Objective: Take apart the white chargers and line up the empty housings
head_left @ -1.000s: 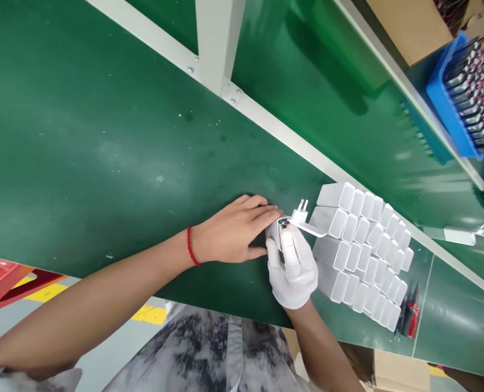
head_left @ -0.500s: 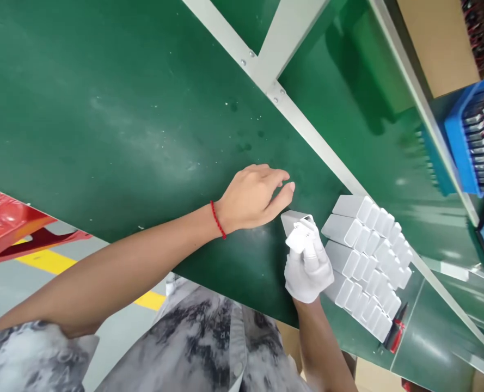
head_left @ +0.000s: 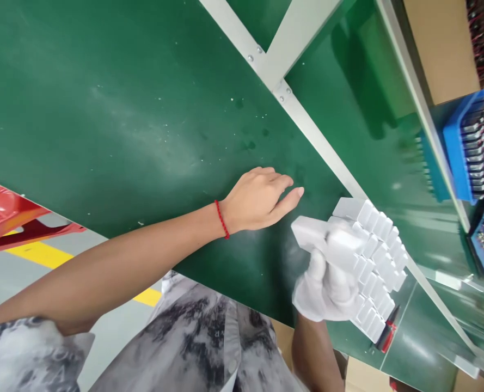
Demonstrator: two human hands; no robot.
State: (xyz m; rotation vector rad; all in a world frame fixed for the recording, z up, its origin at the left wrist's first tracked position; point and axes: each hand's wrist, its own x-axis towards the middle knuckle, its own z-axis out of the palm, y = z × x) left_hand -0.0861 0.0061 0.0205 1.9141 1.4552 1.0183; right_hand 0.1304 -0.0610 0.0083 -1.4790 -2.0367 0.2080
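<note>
My right hand, in a white glove, grips a white plastic charger housing and holds it just left of a stack of several white housings lying in rows on the green bench. The held piece is blurred by motion. My left hand, bare with a red string at the wrist, hovers over the green surface with fingers loosely spread and nothing in it, a short way upper left of the held housing.
A grey metal frame rail crosses the bench diagonally. Blue trays with small wired parts sit at the far right, beside a cardboard box. A red-handled tool lies below the stack. A red crate is at the left.
My left hand let go of the housing and lifted away to the left. My right hand carried the closed housing rightward to the stack. The camera view swung slightly.
</note>
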